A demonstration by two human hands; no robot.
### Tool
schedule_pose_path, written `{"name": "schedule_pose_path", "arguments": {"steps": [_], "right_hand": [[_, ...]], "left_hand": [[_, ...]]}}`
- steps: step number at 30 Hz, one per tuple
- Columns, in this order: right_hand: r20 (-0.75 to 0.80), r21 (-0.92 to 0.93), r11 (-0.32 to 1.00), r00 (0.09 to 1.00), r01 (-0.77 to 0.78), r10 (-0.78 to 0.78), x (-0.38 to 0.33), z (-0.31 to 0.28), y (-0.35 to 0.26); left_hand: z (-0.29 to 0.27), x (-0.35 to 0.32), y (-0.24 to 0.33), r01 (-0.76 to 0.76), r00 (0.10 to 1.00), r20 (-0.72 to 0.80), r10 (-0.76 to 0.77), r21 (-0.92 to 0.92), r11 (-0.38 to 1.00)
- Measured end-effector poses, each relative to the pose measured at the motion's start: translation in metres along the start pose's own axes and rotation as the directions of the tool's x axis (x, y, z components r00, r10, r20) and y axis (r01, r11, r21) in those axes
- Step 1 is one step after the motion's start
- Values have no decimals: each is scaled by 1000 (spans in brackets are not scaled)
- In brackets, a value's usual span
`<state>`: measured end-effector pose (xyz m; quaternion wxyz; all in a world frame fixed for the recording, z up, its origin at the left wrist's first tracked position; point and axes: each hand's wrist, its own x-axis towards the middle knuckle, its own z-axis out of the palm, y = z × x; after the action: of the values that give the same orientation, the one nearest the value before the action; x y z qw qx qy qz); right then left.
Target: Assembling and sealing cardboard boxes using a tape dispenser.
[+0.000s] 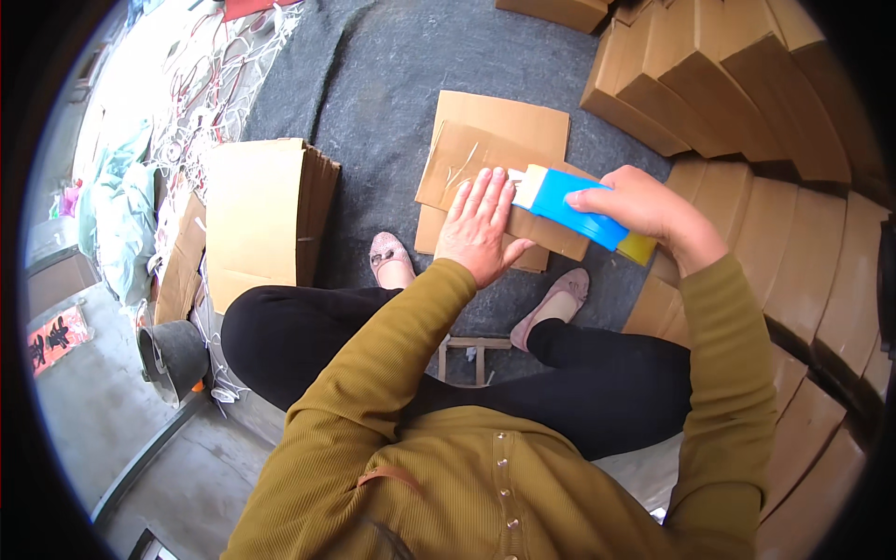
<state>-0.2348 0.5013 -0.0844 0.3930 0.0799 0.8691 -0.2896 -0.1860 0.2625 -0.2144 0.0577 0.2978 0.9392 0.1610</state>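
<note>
A flat cardboard piece (457, 154) lies over other cardboard sheets on the floor between my feet, with pale streaks on its surface. My left hand (480, 224) rests flat on it, fingers stretched out and thumb apart. My right hand (644, 207) grips a blue, flat-bodied hand tool (567, 199), its thumb along the top. The tool's front end is pale and its back end yellow; its exact kind I cannot make out. That pale end sits beside my left fingertips, over the cardboard. Small white bits at its tip are too blurred to name.
To the left stands a pile of folded cardboard (252, 215). Rows of cardboard boxes (737, 84) line the right side. A dark bucket (173, 359), pale green plastic (121, 219) and tangled straps (210, 103) are at the left. Grey matting (383, 84) covers the floor.
</note>
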Motion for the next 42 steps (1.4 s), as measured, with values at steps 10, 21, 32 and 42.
{"name": "schedule_pose_path", "arguments": {"steps": [10, 21, 32, 42], "right_hand": [[48, 318, 948, 999, -23, 8, -90, -19, 125], [26, 443, 896, 1000, -26, 17, -96, -10, 156], [52, 309, 950, 998, -50, 35, -61, 8, 178], [16, 213, 976, 999, 36, -40, -37, 16, 168]], "left_hand": [[3, 4, 2, -21, 999, -23, 22, 52, 998], [-1, 2, 3, -17, 999, -30, 18, 22, 1000], [-1, 2, 3, -39, 999, -28, 41, 38, 998], [0, 14, 46, 94, 996, -4, -93, 70, 993]]}}
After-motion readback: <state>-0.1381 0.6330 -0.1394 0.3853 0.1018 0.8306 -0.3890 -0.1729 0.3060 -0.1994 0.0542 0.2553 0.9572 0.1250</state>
